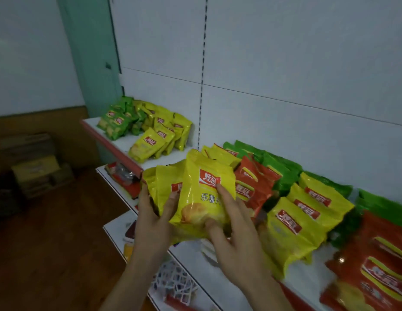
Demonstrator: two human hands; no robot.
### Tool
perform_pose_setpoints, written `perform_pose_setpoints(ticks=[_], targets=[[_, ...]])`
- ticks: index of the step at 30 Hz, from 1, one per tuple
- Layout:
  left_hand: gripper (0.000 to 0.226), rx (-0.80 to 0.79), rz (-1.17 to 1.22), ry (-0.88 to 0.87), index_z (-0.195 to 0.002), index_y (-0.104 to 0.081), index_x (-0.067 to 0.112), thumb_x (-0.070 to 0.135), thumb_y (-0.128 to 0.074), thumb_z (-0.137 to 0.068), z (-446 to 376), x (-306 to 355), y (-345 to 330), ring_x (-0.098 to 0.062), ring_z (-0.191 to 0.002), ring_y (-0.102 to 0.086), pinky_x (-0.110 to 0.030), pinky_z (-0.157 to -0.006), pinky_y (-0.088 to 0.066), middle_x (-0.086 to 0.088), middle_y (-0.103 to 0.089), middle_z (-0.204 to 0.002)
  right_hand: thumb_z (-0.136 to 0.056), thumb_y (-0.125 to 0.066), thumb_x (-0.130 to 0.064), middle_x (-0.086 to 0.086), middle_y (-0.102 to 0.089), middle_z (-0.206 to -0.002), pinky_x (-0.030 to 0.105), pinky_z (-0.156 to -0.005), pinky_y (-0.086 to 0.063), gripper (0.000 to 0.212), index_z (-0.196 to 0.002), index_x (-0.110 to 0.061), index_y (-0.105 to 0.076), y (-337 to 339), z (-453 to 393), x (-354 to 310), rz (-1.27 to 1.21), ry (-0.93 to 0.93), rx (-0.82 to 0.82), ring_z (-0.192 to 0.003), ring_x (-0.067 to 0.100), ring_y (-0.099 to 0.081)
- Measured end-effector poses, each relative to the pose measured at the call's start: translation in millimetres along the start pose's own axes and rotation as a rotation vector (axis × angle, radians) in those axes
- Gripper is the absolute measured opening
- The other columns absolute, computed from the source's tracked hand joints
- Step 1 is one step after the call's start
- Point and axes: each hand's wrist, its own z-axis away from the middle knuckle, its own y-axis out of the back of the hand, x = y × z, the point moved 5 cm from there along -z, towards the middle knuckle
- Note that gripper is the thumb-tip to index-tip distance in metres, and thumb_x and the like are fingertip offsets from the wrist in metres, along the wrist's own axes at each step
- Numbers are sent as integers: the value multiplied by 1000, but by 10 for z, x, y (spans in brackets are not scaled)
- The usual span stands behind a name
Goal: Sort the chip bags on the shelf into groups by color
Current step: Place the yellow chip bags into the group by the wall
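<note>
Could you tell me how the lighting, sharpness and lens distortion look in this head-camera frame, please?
Head view: dim, bluish light; the yellow bags held by the left hand and right hand are fairly sharp with mild sheen, while the red bags at the lower right are smeared by blur; the wide lens bows the shelf edge and back panel.

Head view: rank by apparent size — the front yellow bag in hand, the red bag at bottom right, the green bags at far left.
1. Red bag, cropped by the frame edge.
2. Front yellow bag, held by both hands; close to the red one, and both are near the camera, so unsure.
3. Green bags, farthest away.
</note>
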Motion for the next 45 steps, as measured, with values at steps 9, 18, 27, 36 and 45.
perform_pose_setpoints(ticks=[9, 18, 27, 36, 45], targets=[[42, 127, -31, 5, -134, -51, 46, 43, -66, -95, -1171, -85, 574, 1, -100, -71, -21, -72, -60, 12, -69, -124, -99, -63, -53, -42, -32, -138, 1, -90, -39, 64, -153, -64, -31, -1018, -1132, -21, -34, 77, -71, -126, -32, -29], [56, 50, -21, 63, -147, -41, 42, 48, -61, -95, -2215, -413, 1385, 2, -104, -70, -25, -75, -62, 16, -66, -128, -99, -74, -26, -25, -40, -145, 3, -92, -43, 86, -157, -62, -22, -2181, -1875, -128, -49, 62, -143, -129, -16, -44], [59, -56, 1, 15, -141, -41, 42, 42, -72, -91, -3357, -492, 2263, 0, -108, -70, -31, -83, -64, 18, -66, -125, -95, -78, -31, -28, -34, -150, 9, -99, -45, 93, -151, -74, -18, -3164, -2456, -395, 80, 14, -39, -136, -12, -40], [64, -106, 6, 11, -145, -38, 40, 32, -73, -92, -4256, -807, 2613, 3, -110, -68, -24, -86, -61, 19, -66, -127, -101, -64, -39, -38, -26, -147, 14, -103, -31, 72, -155, -67, -25, -3941, -2966, -349, 104, -28, 53, -128, -32, -18], [53, -173, -72, -26, -134, -46, 50, 31, -76, -94, -5407, -991, 2450, 6, -113, -66, -26, -92, -57, 30, -66, -124, -92, -77, -43, -30, -42, -143, 30, -108, -51, 69, -152, -55, -45, -4291, -3836, -33, 153, -125, 252, -130, 6, -54]])
